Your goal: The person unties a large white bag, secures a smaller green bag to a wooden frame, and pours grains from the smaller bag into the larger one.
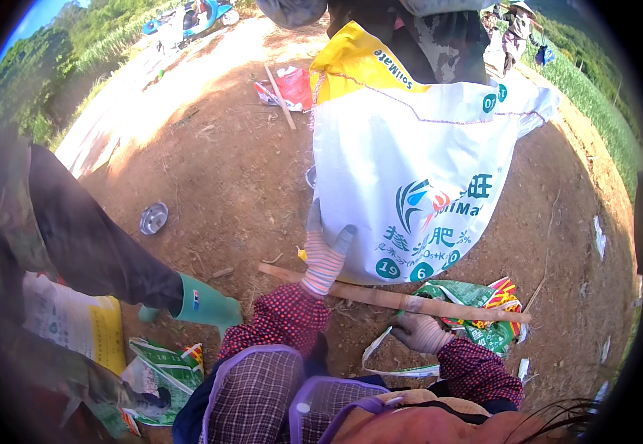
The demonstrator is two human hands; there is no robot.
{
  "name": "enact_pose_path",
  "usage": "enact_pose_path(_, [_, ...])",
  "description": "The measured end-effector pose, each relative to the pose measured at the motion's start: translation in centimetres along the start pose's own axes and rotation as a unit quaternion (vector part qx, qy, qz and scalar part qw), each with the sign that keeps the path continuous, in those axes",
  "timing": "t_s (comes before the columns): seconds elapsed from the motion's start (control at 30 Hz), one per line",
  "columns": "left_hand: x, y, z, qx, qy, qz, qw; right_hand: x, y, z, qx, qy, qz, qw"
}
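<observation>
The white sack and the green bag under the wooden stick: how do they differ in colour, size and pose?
The white sack is mostly white with a yellow corner; the green bag has red and yellow patches. The white sack looks much larger than the green bag. The white sack is spread wide, while the green bag lies crumpled. Both carry print.

The left hand (326, 250) is held out with its fingers pointed up and its thumb (346, 238) spread to the right. The right hand (421, 334) is held closer to the body, with its fingers bent and pointed left. Both hands are covered by gloves, and below them the left arm (283, 320) and right arm (480, 372) are bundled in dotted sleeves.
</observation>
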State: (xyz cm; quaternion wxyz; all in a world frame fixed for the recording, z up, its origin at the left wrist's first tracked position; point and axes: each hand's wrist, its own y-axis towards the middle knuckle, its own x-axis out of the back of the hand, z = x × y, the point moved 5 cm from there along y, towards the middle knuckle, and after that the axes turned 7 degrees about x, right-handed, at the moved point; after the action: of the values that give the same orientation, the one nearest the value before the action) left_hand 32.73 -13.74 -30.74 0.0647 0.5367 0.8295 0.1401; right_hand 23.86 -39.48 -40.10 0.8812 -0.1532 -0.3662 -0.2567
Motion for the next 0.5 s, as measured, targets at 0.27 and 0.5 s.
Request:
enact_pose_path(0.27, [0.2,0.3,-0.4,-0.024,-0.027,0.005,0.999,1.4,0.1,0.9,0.005,0.013,-0.019,1.0])
enact_pose_path(0.5, [3.2,3.2,-5.5,-0.119,-0.012,-0.093,0.988,1.1,0.4,-0.3,0.017,-0.003,-0.048,0.999])
